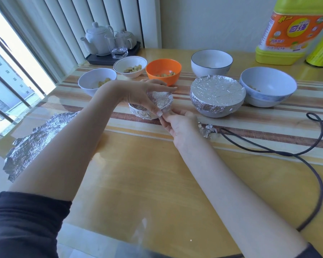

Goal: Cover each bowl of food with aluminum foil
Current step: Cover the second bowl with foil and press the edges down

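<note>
The small bowl (149, 107) being wrapped sits on the striped runner (268, 107) near the middle of the table (138, 183), already cloaked in crumpled aluminum foil (160, 100) over its top and down its sides. The foil is thin, light and soft: it likely creases wherever it is pressed and holds that shape, but it tears readily if pulled, so it is best taken at its loose edge and folded under the rim rather than tugged. The bowl beneath looks small and probably light, liable to slide on the smooth surface, so it wants steadying from above.

The left hand (145, 94) arches over the bowl, fingers extended across the far side and thumb pressed down on the foil at the near edge. The right hand (177, 121) reaches in from below, its fingertips meeting the foil skirt just beside the left thumb; whether they pinch it or only press cannot be told.

Just to the right stands a larger foil-covered bowl (216, 95), apparently finished. Five open bowls wait: a white bowl (97, 79) at the left, a rimmed white bowl (130, 66), an orange bowl (163, 70), a blue-rimmed bowl (212, 61) and a pale blue bowl (268, 86). A spare foil sheet (35, 140) lies at the left edge, a foil scrap (207, 130) near the right hand beside a dark cable (287, 155).
</note>
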